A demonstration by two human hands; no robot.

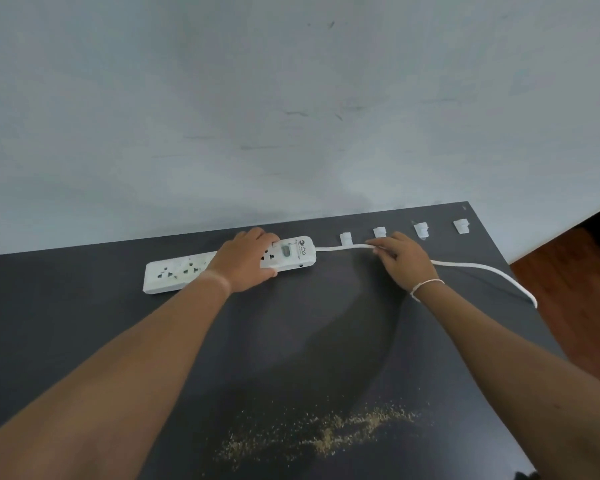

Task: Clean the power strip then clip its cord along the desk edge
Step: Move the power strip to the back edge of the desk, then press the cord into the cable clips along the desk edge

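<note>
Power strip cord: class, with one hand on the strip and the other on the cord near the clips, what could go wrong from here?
1. The cord lies in front of the first clip, apparently not seated; tugging by the right hand could pull a clip off.
2. Its slack runs off the desk edge and may snag.
3. The crumbs near the front could be smeared by a forearm.

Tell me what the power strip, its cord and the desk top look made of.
Power strip: white moulded plastic, smooth, slight sheen. Cord: white, looks woven or rubbery; it bends in soft curves. Desk top: dark grey, matte, probably laminate; flat, with only faint reflections.
</note>
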